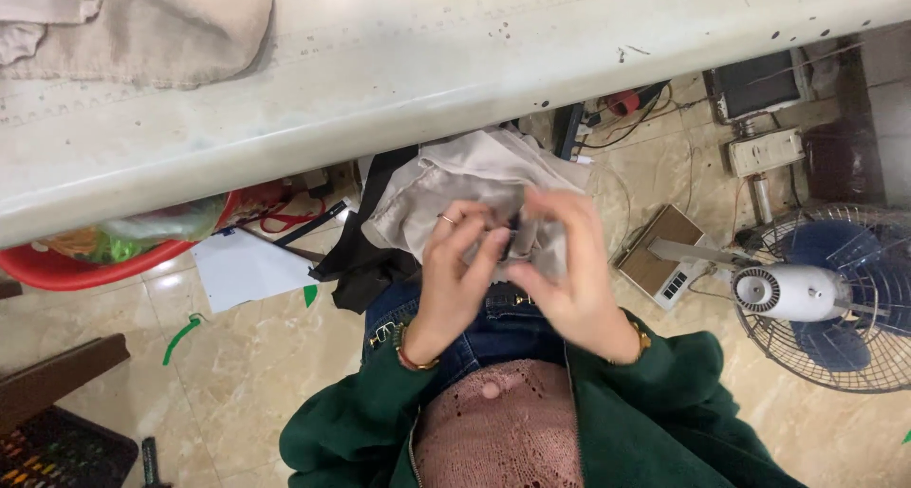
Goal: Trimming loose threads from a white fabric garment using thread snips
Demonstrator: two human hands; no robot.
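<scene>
2 hands [517, 270], beige cloth [455, 184] pinched between

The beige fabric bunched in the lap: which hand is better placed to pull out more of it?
Probably the left hand. It grips the beige fabric on the side where most of the loose cloth is heaped, toward the table edge. The right hand pinches the small folded part, holding it steady.
</scene>
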